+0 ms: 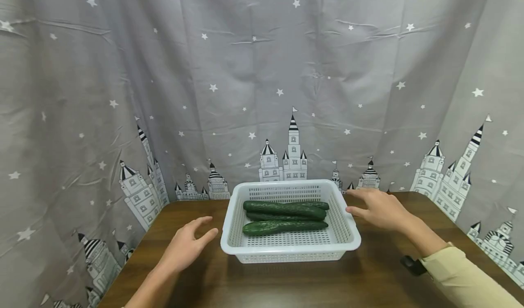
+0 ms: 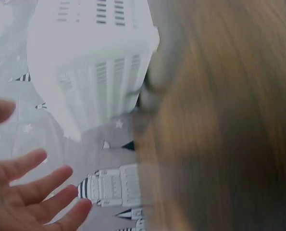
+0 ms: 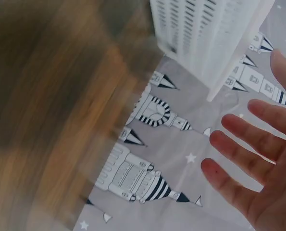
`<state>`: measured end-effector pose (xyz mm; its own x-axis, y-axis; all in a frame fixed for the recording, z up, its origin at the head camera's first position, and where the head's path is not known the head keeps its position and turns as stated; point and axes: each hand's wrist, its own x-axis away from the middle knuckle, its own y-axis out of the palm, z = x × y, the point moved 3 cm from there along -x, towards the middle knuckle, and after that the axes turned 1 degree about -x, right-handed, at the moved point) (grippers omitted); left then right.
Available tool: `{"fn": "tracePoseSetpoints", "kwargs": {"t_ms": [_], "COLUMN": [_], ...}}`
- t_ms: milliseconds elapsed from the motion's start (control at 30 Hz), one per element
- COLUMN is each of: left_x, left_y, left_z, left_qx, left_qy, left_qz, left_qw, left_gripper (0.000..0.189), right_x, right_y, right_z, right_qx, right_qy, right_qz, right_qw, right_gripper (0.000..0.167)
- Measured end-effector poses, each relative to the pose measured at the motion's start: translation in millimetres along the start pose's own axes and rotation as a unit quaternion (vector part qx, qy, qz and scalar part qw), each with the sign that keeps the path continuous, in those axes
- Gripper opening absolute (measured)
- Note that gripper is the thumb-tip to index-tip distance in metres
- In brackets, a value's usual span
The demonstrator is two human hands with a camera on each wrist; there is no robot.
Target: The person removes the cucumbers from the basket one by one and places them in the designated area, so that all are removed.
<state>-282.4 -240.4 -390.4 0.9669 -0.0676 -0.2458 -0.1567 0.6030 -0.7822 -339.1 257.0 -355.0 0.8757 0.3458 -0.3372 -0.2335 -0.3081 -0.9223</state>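
Note:
A white plastic basket [image 1: 290, 256] with slotted sides stands on the table in the head view. Several dark green cucumbers [image 1: 284, 227] lie side by side across its floor. My left hand [image 1: 186, 244] is just left of the basket, fingers spread and apart from its rim. On the other side, my right hand [image 1: 378, 208] reaches toward the right rim, its fingertips close to the edge. Both wrist views show relaxed, parted fingers with nothing in them, beside the basket's slotted wall [image 2: 99, 86].
The brown wooden table [image 1: 286, 285] runs under the basket. Behind and around it hangs a grey curtain [image 1: 229, 117] printed with stars and castles. A small black object [image 1: 412, 265] is by the right sleeve [image 1: 458, 276].

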Motion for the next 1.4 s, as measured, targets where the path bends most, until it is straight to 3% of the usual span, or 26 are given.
{"fn": "tracePoseSetpoints", "kwargs": {"t_ms": [133, 333, 500, 667, 833, 1100, 1300, 1400], "left_x": [-3.5, -9.5, -14.2, -16.5, -14.0, -12.9, -10.0, -8.0], "left_y": [6.8, 18.0, 26.9, 38.9, 44.2, 55.4, 56.4, 56.2], "left_z": [1.4, 4.7, 9.1, 9.4, 9.9, 11.2, 9.7, 8.4], "left_qx": [0.069, 0.115, 0.194, 0.254, 0.272, 0.339, 0.343, 0.339], "left_qy": [-0.019, -0.051, -0.067, -0.06, -0.06, -0.069, -0.068, -0.068], "left_qz": [0.023, 0.022, 0.011, 0.003, 0.001, -0.01, -0.012, -0.017], "left_qw": [0.9972, 0.9919, 0.9786, 0.9654, 0.9604, 0.9382, 0.9368, 0.9382], "left_gripper": [0.046, 0.037, 0.038, 0.04, 0.039, 0.037, 0.037, 0.038], "right_x": [-6.0, -16.4, -25.7, -34.8, -42.5, -54.5, -67.0, -74.5], "right_y": [1, 1, 3, 4, 4, -3, -6, -4], "right_z": [-6, -15, -22, -26, -30, -32, -38, -42], "right_qx": [0.003, -0.033, -0.094, -0.148, -0.19, -0.279, -0.336, -0.374], "right_qy": [-0.009, -0.01, 0.003, 0.009, 0.035, 0.065, 0.077, 0.079], "right_qz": [0.024, 0.032, 0.022, 0.016, -0.01, -0.053, -0.065, -0.069], "right_qw": [0.9997, 0.9989, 0.9953, 0.9888, 0.9811, 0.9567, 0.9366, 0.9213], "right_gripper": [0.049, 0.041, 0.037, 0.033, 0.035, 0.042, 0.042, 0.042]}}
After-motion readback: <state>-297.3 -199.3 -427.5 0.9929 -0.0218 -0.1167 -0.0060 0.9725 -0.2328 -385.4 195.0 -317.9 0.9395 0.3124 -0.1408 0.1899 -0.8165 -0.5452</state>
